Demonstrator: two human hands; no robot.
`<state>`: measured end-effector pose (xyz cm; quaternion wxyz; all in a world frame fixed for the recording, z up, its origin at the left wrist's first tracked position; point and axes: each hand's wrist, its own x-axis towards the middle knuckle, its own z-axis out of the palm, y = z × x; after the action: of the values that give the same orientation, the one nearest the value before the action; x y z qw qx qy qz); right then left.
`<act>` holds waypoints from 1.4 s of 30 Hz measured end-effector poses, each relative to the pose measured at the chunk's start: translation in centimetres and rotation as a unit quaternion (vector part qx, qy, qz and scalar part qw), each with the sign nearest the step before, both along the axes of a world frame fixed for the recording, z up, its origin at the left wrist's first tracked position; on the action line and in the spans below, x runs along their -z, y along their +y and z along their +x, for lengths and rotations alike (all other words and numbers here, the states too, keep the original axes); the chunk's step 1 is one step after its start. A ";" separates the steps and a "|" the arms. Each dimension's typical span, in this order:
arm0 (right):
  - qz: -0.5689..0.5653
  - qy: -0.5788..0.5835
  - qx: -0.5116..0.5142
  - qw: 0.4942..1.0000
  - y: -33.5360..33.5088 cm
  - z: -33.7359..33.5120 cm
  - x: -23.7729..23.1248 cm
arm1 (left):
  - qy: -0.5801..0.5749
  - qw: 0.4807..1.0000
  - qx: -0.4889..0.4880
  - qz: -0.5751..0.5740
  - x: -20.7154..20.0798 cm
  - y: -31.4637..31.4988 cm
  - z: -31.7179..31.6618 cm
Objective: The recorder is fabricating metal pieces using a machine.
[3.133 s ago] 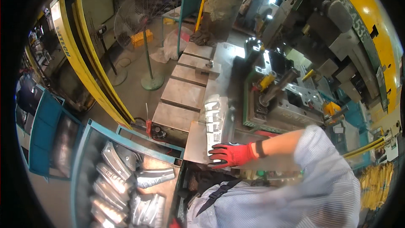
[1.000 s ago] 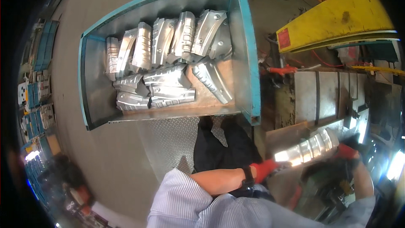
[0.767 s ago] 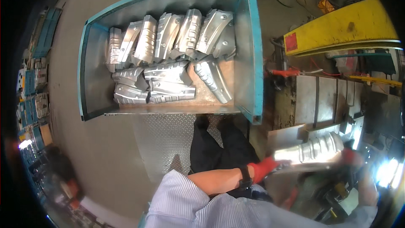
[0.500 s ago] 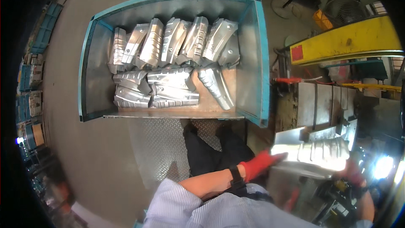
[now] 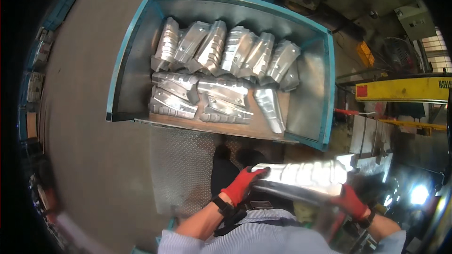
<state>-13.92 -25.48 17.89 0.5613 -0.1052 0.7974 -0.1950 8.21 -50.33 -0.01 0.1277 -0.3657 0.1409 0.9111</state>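
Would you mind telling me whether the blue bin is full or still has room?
Partly full. The bin holds stamped metal parts across its back and middle, but bare floor shows along the left wall and right side.

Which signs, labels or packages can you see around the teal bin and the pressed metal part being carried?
Red rectangular label: left end of the yellow steel beam, right of the teal metal bin.
Black lettering patch: far right of that beam, too distorted to make out.
No packages or screens visible; both red-gloved hands, left hand and right hand, hold the shiny ribbed sheet-metal part.
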 end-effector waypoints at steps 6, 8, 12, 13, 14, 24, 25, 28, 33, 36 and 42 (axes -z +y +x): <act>-0.037 0.074 -0.075 0.994 -5.1 0.5 1.4 | 0.038 0.991 -0.088 -0.098 1.3 -2.1 4.9; -0.048 0.084 -0.121 0.988 -7.9 0.0 0.9 | 0.027 0.959 -0.054 -0.277 3.4 -2.7 6.1; -0.037 0.045 -0.114 0.992 -10.2 -1.5 1.9 | -0.052 0.825 0.015 -0.563 5.1 -8.6 8.9; -0.032 0.050 -0.118 0.991 -10.8 -2.0 2.3 | -0.089 0.841 -0.024 -0.533 5.0 -11.1 9.3; -0.022 0.077 -0.140 0.987 -11.4 -2.2 2.5 | -0.143 0.920 -0.128 -0.341 4.3 -14.5 9.2; -0.016 0.141 -0.034 0.989 -16.8 0.7 4.7 | -0.241 0.737 -0.093 -0.625 -1.0 -46.5 8.5; -0.014 0.151 -0.033 0.988 -17.1 1.3 5.2 | -0.244 0.706 -0.095 -0.658 0.5 -49.2 8.7; 0.000 0.184 -0.104 0.977 -20.6 1.9 6.0 | -0.281 0.573 -0.055 -0.768 4.8 -56.5 8.8; 0.002 0.188 -0.145 0.971 -30.6 4.0 7.5 | -0.318 0.517 0.181 -0.774 6.1 -62.5 4.5; -0.003 0.202 -0.240 0.949 -39.5 4.2 8.9 | -0.334 0.541 0.159 -0.756 9.1 -63.1 3.6; -0.051 0.276 -0.430 0.858 -53.7 2.0 12.4 | -0.356 0.548 0.129 -0.746 8.1 -62.5 2.7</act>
<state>-11.95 -79.15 5.51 0.3401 -0.5154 0.7841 0.0625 10.91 -112.81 -8.07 -0.0347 -0.6017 0.7587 0.2473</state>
